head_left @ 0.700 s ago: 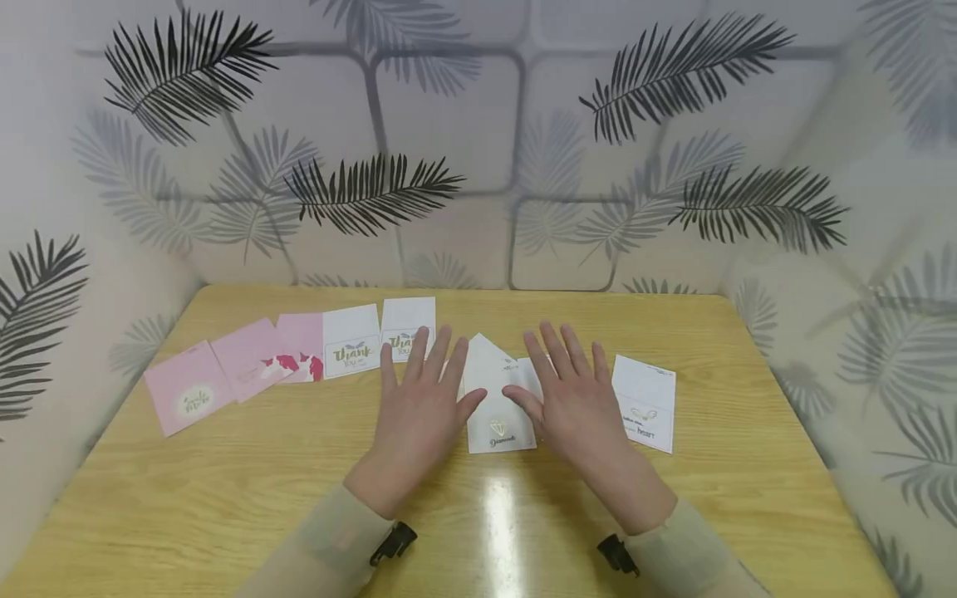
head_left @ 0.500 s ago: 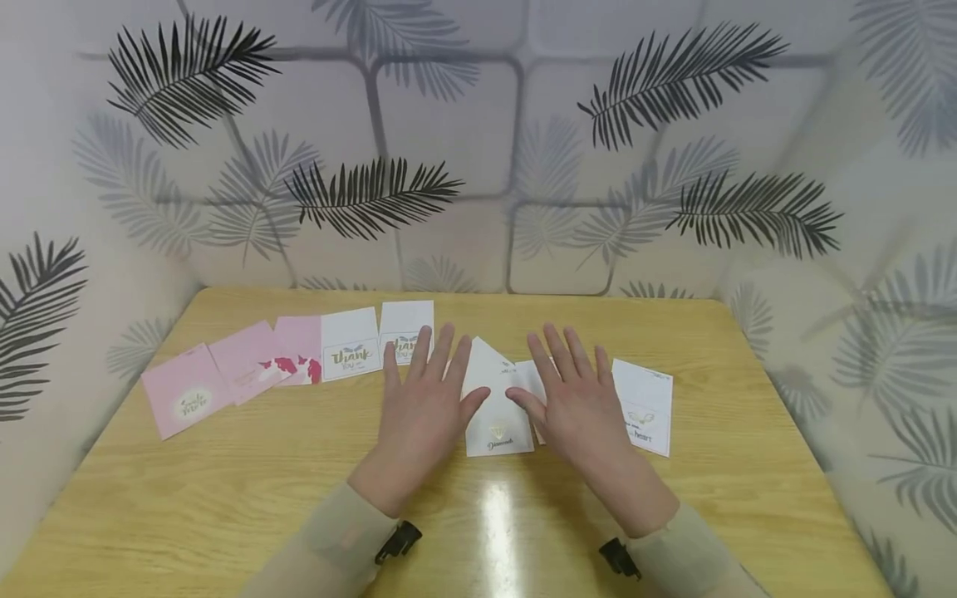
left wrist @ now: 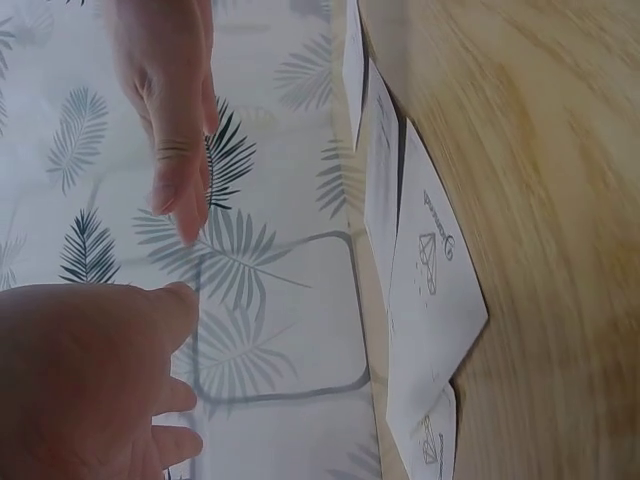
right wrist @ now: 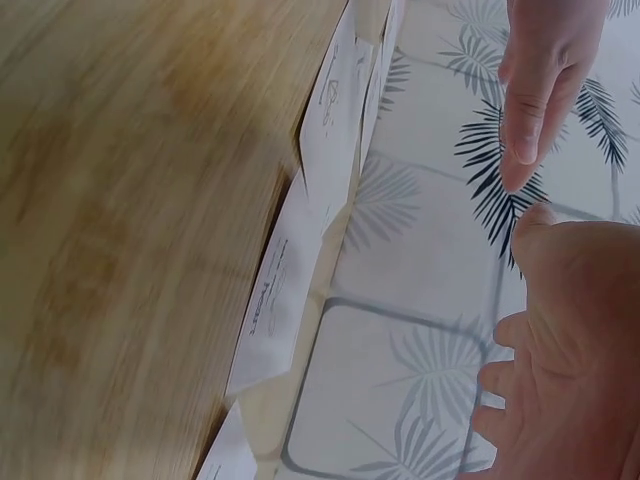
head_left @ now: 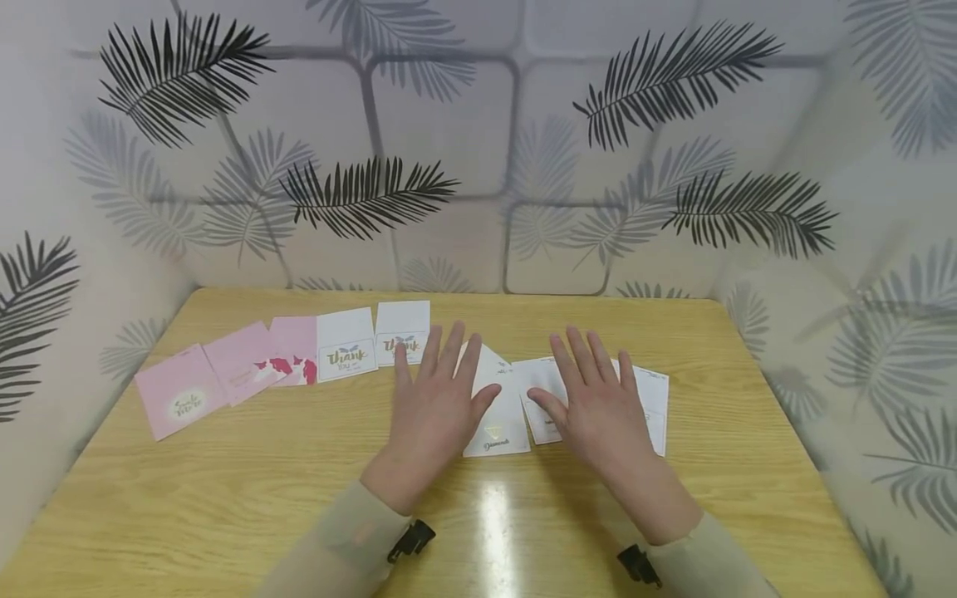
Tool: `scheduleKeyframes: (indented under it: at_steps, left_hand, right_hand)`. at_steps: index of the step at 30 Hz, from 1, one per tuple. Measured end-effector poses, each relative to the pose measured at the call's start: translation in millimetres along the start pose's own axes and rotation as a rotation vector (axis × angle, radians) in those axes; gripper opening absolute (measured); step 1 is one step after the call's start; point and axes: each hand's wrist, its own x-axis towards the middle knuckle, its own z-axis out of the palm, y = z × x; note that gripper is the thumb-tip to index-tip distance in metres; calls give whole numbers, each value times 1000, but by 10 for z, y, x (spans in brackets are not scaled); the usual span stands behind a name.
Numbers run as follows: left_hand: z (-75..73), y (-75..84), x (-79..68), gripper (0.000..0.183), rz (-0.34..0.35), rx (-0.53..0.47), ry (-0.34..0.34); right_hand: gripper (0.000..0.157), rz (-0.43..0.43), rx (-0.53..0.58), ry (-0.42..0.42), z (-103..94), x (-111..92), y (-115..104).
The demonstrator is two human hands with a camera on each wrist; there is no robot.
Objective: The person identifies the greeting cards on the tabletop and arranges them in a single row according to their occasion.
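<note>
My left hand [head_left: 437, 407] hovers palm down with straight, spread fingers, partly over the left edge of a white card with a gold gem and the word "Diamonds" [head_left: 497, 407]. My right hand [head_left: 606, 411], equally flat and spread, hangs over two more white cards. It covers parts of the card beside the Diamonds one [head_left: 540, 378] and of the rightmost card [head_left: 658, 399]. Both wrist views show the hands raised above the table, touching nothing. In the right wrist view, the word "heart" is legible on a card [right wrist: 275, 290].
Pink cards [head_left: 183, 390] and two white "Thank You" cards [head_left: 345, 345] [head_left: 404, 320] form a row at the back left of the wooden table [head_left: 187, 515]. A leaf-patterned wall covering [head_left: 449, 241] rises behind the table and along its sides.
Both hands have shifted slightly right, the right one a bit farther. More of the card beside the Diamonds card shows, while the rightmost card is more covered. The cards stay put.
</note>
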Motion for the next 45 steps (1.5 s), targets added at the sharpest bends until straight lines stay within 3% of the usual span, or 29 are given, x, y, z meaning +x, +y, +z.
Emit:
scheduleKeyframes:
  at_steps: [18,25,35,45]
  left_hand:
    - [19,296,112,75,40,-84,-31]
    - [60,438,135,73,92,-126,30]
    - [102,700,180,72,136,-116,59]
    - [265,971,195,68,184,-115,132]
  right_hand:
    - [81,67,-25,32,-76,-227,398]
    - [81,98,-26,47,-76,-336,568]
    - [80,128,-21,71,-81,-468,737]
    - [78,160,-11,63,-91,-650,913]
